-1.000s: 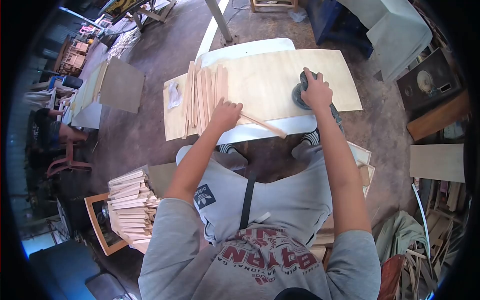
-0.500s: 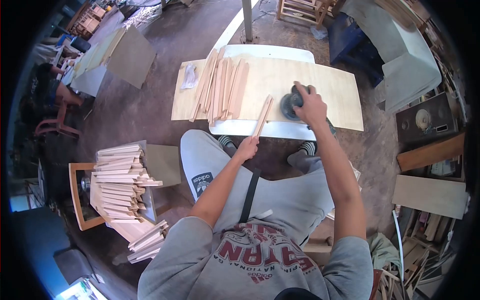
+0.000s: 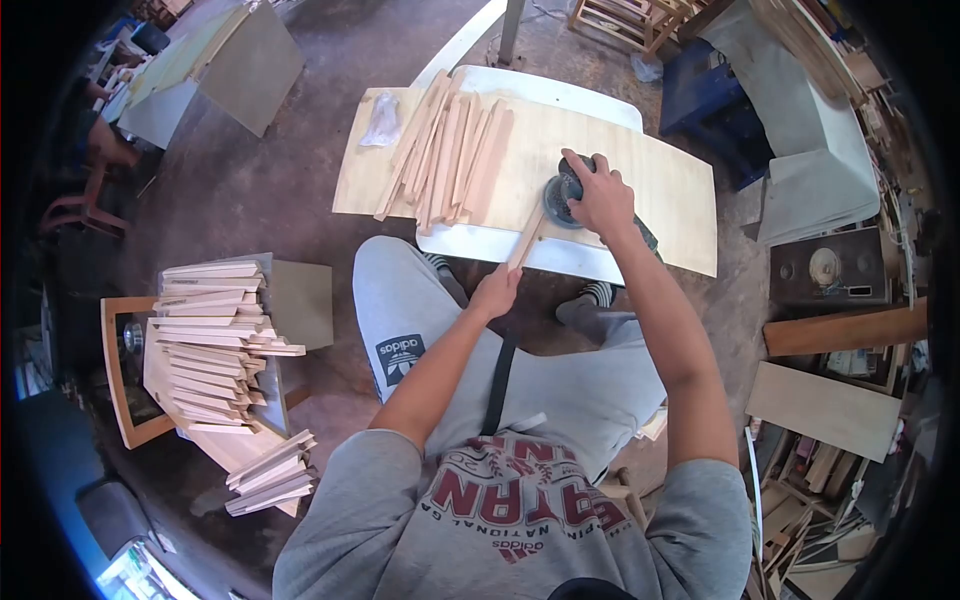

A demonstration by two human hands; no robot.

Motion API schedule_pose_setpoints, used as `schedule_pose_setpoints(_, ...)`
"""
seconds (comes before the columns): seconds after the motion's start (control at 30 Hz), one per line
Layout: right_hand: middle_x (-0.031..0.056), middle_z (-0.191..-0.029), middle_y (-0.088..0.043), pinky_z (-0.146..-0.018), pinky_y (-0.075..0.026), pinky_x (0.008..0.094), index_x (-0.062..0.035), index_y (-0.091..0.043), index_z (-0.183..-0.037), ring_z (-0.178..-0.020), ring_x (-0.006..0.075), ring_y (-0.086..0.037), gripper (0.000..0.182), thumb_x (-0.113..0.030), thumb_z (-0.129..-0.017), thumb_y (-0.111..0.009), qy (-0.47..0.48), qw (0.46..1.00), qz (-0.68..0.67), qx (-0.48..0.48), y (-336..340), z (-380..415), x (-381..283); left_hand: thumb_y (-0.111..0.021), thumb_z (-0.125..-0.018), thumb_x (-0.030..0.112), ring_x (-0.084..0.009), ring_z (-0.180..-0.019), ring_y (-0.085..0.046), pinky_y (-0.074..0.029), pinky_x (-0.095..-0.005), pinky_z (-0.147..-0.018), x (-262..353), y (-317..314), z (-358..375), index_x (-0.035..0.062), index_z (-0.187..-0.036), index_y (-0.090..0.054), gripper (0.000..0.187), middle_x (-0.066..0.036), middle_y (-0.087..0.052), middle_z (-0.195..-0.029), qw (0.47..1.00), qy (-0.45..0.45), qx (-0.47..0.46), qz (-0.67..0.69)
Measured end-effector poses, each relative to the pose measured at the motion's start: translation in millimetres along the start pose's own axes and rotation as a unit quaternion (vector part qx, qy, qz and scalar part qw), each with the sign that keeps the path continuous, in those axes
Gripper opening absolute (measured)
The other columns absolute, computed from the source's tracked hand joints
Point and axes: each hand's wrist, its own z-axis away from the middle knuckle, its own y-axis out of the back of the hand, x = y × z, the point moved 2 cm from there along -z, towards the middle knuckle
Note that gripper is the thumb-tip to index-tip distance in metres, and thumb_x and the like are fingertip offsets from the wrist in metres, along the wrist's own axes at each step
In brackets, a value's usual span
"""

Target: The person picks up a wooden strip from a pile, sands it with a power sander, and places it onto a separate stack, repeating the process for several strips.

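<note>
My left hand [image 3: 496, 291] is closed round the near end of a narrow wooden strip [image 3: 528, 238], which slants up over the front edge of a plywood board [image 3: 640, 190]. Fingers wrapped over its top, my right hand [image 3: 603, 200] holds a dark round power sander [image 3: 562, 203]. The sander's disc is at the strip's far end and hides the tip. Left of it on the board lies a loose pile of wooden strips [image 3: 445, 155], with a small clear plastic bag [image 3: 381, 120] beside them.
More strips [image 3: 215, 345] are stacked on a low support at the left, beside a wooden frame [image 3: 118, 372]. A metal post [image 3: 510, 32] rises behind the board. A blue stand [image 3: 712, 108] and a speaker box [image 3: 828, 268] stand at the right. Part of a person [image 3: 108, 140] shows at far left.
My right hand has moved the sander leftwards onto the far end of the strip. The strip stays in my left hand. The camera view has shifted slightly.
</note>
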Motion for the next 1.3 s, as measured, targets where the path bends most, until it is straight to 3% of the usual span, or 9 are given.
schedule_pose_setpoints(0.17, 0.0142, -0.135, -0.057, -0.077, -0.063, 0.0478, -0.0411, -0.047, -0.150, -0.102, 0.0388, -0.069, 0.091, -0.020, -0.071, -0.086, 0.100, 0.994, -0.019, -0.027, 3, 37, -36, -0.041, -0.110, 0.042, -0.0561, -0.106, -0.063, -0.048, -0.0619, -0.091, -1, -2, 0, -0.0059, -0.115, -0.058, 0.051, -0.039, -0.067, -0.104, 1.000, -0.012, 0.008, -0.003)
schedule_pose_setpoints(0.43, 0.0150, -0.133, -0.059, -0.077, -0.062, 0.0486, -0.0394, -0.046, -0.152, -0.104, 0.0392, -0.069, 0.088, -0.020, -0.075, -0.084, 0.014, 1.000, 0.009, -0.007, -1, -6, -18, -0.042, -0.110, 0.043, -0.0561, -0.103, -0.063, -0.048, -0.0625, -0.090, 3, 0, 4, -0.0045, -0.111, -0.058, 0.050, -0.038, -0.067, -0.102, 1.000, 0.004, 0.020, -0.004)
schedule_pose_setpoints(0.57, 0.0148, -0.141, -0.056, -0.079, -0.062, 0.0493, -0.0431, -0.042, -0.154, -0.108, 0.0383, -0.069, 0.093, -0.022, -0.074, -0.086, 0.103, 0.994, 0.016, -0.044, 4, 22, -32, -0.043, -0.110, 0.043, -0.0557, -0.103, -0.063, -0.048, -0.0625, -0.091, 0, -2, 1, -0.0041, -0.112, -0.059, 0.049, -0.038, -0.068, -0.103, 1.000, 0.010, 0.007, 0.026)
schedule_pose_setpoints(0.87, 0.0193, -0.145, -0.055, -0.085, -0.061, 0.0514, -0.0416, -0.040, -0.156, -0.110, 0.0416, -0.069, 0.092, -0.025, -0.077, -0.084, -0.032, 0.999, 0.018, -0.027, -5, -30, 7, -0.044, -0.109, 0.044, -0.0565, -0.104, -0.062, -0.047, -0.0624, -0.088, -2, -5, -1, -0.0033, -0.111, -0.058, 0.049, -0.037, -0.067, -0.102, 1.000, 0.003, 0.022, 0.012)
schedule_pose_setpoints(1.1, 0.0202, -0.144, -0.054, -0.086, -0.061, 0.0518, -0.0398, -0.041, -0.156, -0.111, 0.0432, -0.068, 0.094, -0.025, -0.075, -0.086, -0.004, 0.998, -0.035, -0.059, -1, 36, -28, -0.044, -0.109, 0.040, -0.0548, -0.106, -0.064, -0.049, -0.0622, -0.092, 16, 3, 3, -0.0041, -0.118, -0.058, 0.047, -0.037, -0.069, -0.105, 0.999, 0.036, 0.001, 0.003)
schedule_pose_setpoints(1.3, 0.0206, -0.144, -0.055, -0.085, -0.061, 0.0517, -0.0401, -0.040, -0.156, -0.112, 0.0432, -0.068, 0.094, -0.025, -0.075, -0.085, -0.024, 0.999, -0.015, -0.023, -7, -9, -14, -0.044, -0.109, 0.040, -0.0549, -0.106, -0.064, -0.049, -0.0626, -0.091, 13, -2, 2, -0.0037, -0.119, -0.058, 0.047, -0.037, -0.068, -0.105, 0.999, 0.032, 0.002, 0.004)
